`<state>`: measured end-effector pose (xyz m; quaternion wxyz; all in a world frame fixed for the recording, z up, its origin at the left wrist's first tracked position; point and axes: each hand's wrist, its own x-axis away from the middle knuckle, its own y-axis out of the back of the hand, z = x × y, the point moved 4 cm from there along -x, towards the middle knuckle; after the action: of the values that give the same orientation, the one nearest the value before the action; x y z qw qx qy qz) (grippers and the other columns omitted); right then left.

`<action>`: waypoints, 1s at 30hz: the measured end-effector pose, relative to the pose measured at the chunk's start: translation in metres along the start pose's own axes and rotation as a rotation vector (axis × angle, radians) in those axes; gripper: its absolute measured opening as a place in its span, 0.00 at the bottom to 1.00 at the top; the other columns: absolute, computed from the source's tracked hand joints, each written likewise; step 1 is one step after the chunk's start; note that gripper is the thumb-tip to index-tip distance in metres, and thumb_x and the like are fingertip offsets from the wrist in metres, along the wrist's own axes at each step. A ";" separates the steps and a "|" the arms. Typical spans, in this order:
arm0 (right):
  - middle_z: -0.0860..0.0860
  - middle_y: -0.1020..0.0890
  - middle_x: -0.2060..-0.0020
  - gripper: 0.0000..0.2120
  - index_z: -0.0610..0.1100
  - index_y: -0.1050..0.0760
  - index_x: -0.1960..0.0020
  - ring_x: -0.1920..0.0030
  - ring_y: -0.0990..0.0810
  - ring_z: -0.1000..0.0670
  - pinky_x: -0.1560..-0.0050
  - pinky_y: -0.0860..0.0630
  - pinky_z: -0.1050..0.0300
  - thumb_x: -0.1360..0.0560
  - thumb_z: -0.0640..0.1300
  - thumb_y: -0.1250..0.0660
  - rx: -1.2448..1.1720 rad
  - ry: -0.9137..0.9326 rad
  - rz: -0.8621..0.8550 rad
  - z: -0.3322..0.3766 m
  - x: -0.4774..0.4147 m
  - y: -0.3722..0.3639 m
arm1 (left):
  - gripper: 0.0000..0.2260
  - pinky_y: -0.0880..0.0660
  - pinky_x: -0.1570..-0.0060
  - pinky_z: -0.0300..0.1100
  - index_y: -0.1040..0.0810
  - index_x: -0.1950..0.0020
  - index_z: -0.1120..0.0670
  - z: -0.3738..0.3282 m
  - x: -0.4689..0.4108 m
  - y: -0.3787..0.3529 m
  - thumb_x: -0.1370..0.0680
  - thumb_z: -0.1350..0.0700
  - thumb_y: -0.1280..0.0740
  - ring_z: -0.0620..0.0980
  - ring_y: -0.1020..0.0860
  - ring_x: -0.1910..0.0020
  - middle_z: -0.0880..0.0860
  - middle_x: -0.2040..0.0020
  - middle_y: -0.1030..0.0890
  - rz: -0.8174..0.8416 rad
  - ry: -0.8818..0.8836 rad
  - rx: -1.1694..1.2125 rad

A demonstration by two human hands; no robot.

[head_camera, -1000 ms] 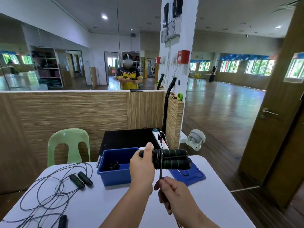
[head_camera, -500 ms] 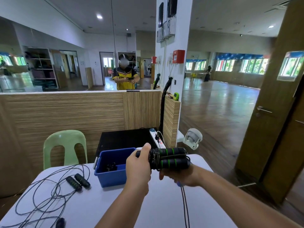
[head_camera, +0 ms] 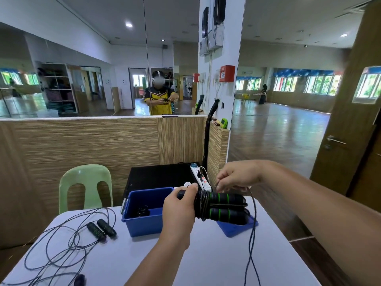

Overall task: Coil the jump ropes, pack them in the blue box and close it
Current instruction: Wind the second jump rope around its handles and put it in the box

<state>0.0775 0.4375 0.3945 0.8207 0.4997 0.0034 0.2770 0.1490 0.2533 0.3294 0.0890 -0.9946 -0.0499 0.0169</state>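
My left hand [head_camera: 179, 211] grips the two black, green-ringed handles [head_camera: 225, 207] of a jump rope, held side by side above the white table [head_camera: 206, 263]. Several turns of black cord are wound around the handles next to my fingers. My right hand [head_camera: 237, 178] pinches the cord [head_camera: 252, 234] just above the handles; the loose cord hangs down to the table edge. The blue box [head_camera: 144, 226] stands open behind my left hand with a coiled rope [head_camera: 142, 211] inside. Its blue lid [head_camera: 237, 229] lies flat under the handles. Another rope [head_camera: 61, 244] lies uncoiled at the left, its handles [head_camera: 101, 229] together.
A pale green plastic chair [head_camera: 85, 186] stands behind the table at the left. A black cabinet top [head_camera: 160, 176] with a white power strip [head_camera: 201, 179] sits behind the box. A wood-panelled half wall with mirrors rises beyond. A wooden door is at the right.
My right hand has gone from below the handles, under them, up to above them, carrying the cord around the handles. My left hand has held the handles nearly still.
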 end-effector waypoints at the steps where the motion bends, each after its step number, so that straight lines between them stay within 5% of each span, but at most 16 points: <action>1: 0.52 0.25 0.72 0.15 0.36 0.21 0.54 0.75 0.29 0.54 0.71 0.30 0.59 0.20 0.49 0.31 0.018 -0.010 0.018 0.005 0.001 0.003 | 0.16 0.34 0.78 0.34 0.25 0.66 0.54 0.001 0.000 0.000 0.19 0.52 0.31 0.44 0.29 0.75 0.49 0.72 0.24 -0.002 -0.001 -0.008; 6: 0.52 0.32 0.73 0.18 0.48 0.31 0.69 0.72 0.38 0.50 0.72 0.36 0.58 0.22 0.45 0.31 0.018 -0.039 0.000 0.024 0.006 0.010 | 0.14 0.31 0.76 0.35 0.21 0.60 0.59 0.002 -0.003 0.000 0.20 0.51 0.31 0.43 0.26 0.73 0.54 0.67 0.22 -0.024 -0.012 -0.044; 11: 0.51 0.31 0.74 0.13 0.45 0.27 0.69 0.73 0.37 0.51 0.73 0.40 0.59 0.25 0.40 0.36 -0.118 -0.142 -0.134 0.043 0.017 0.006 | 0.14 0.27 0.64 0.43 0.19 0.58 0.60 0.009 -0.006 0.003 0.21 0.49 0.30 0.46 0.23 0.66 0.58 0.63 0.18 -0.067 -0.032 -0.068; 20: 0.50 0.29 0.74 0.15 0.39 0.18 0.55 0.76 0.38 0.53 0.76 0.43 0.61 0.20 0.42 0.42 -0.662 -0.174 -0.350 0.056 0.035 -0.038 | 0.16 0.31 0.68 0.40 0.19 0.59 0.59 0.014 -0.020 0.017 0.20 0.47 0.32 0.45 0.25 0.68 0.51 0.68 0.20 -0.220 -0.048 -0.082; 30: 0.42 0.17 0.66 0.11 0.36 0.19 0.51 0.73 0.28 0.50 0.72 0.30 0.59 0.20 0.39 0.40 -1.012 -0.162 -0.439 0.050 0.040 -0.109 | 0.16 0.28 0.65 0.48 0.20 0.62 0.56 0.023 -0.027 0.016 0.20 0.46 0.32 0.50 0.25 0.68 0.50 0.71 0.21 -0.299 -0.028 -0.099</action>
<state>0.1747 0.3767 0.3404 0.9944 0.0504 -0.0892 0.0272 0.1233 0.2384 0.3049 0.0407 -0.9789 -0.1995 0.0151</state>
